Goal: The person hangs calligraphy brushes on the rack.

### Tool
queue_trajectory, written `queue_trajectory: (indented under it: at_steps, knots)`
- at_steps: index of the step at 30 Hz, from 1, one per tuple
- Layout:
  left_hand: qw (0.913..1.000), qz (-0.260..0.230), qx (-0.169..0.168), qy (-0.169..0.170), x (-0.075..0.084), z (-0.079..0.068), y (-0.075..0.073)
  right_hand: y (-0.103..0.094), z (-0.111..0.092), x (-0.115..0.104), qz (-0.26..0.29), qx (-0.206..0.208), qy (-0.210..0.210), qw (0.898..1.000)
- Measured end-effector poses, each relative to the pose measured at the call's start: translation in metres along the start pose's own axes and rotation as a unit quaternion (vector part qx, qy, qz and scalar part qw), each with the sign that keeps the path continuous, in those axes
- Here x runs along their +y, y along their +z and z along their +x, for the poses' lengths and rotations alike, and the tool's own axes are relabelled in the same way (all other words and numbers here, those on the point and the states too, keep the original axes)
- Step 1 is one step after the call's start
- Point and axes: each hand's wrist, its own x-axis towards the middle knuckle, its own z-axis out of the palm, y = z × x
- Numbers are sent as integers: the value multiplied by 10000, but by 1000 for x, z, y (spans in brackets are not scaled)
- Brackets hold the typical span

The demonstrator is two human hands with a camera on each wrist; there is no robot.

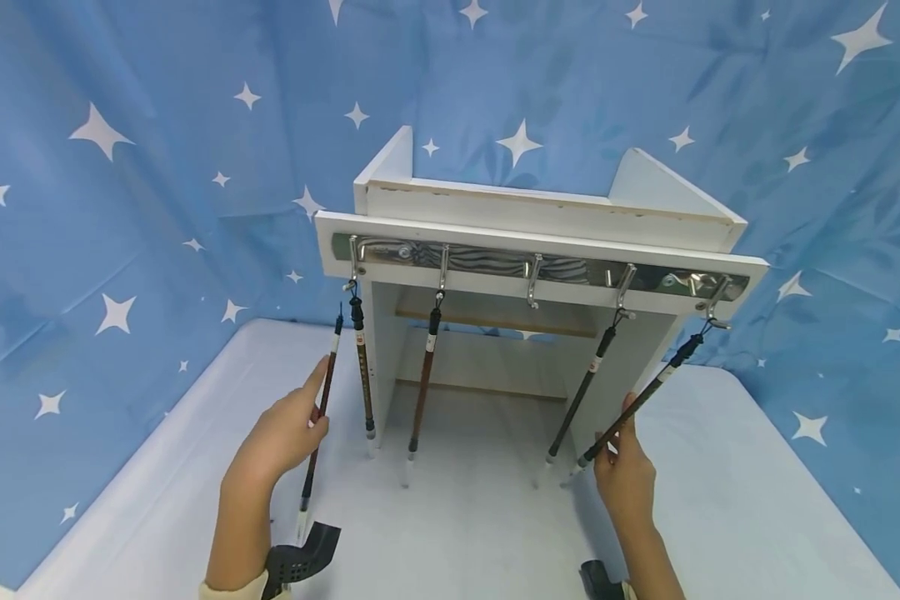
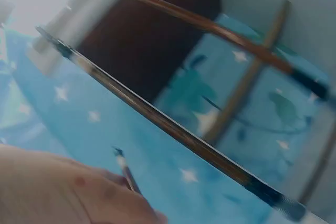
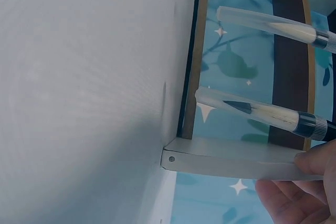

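Note:
My left hand (image 1: pixel 285 429) holds a calligraphy brush (image 1: pixel 328 375) by its brown handle, left of the white shelf, with the clear-capped tip pointing down. In the left wrist view this brush (image 2: pixel 126 170) is partly hidden by the hand. Beside it, a brown brush (image 1: pixel 362 367) hangs from the leftmost hook, and a reddish-brown brush (image 1: pixel 424 375) from the second. Two dark brushes hang at the right, the outer one (image 1: pixel 645 392) slanting across my right hand (image 1: pixel 628 479). That hand's thumb and fingers grip the edge of the shelf's side panel (image 3: pixel 236 166).
A metal hook rail (image 1: pixel 495 265) runs along the shelf's front board; its middle hook (image 1: pixel 534 283) bears no brush. The white shelf (image 1: pixel 555 204) stands on a white-covered table (image 1: pixel 195 467). A blue star-patterned curtain (image 1: pixel 195 167) hangs behind.

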Motion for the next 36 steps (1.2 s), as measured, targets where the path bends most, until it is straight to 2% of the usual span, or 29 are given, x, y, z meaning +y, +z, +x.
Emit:
queue_trajectory:
  at_steps: [2,5,9,14,16,22,29,31,36]
  knots:
    - [9982,-54,545,249,6,-7,-7,0,-1,0,-4,1,-28,10000]
    - [9918,-324,1142,476,17,-15,-14,1,-1,1,33,39,-87,9999]
    - [9822,-623,1627,696,30,-26,-20,1,1,2,19,52,-160,9999]
    - [9678,-570,2158,1167,38,-38,-22,0,0,1,21,92,-179,9998]
    - [9601,-522,2333,1454,42,-39,-22,0,0,1,24,96,-144,9998]
    - [9316,-324,2785,2311,54,-35,-11,1,0,0,5,-58,52,10000]
    - [9014,-415,2992,3103,70,-31,3,2,1,0,24,-178,208,9996]
    - [8970,-438,2973,3241,73,-30,5,2,1,0,1,-193,221,9996]
    - [8958,-362,2851,3390,80,-30,10,1,0,1,-23,-89,129,9999]
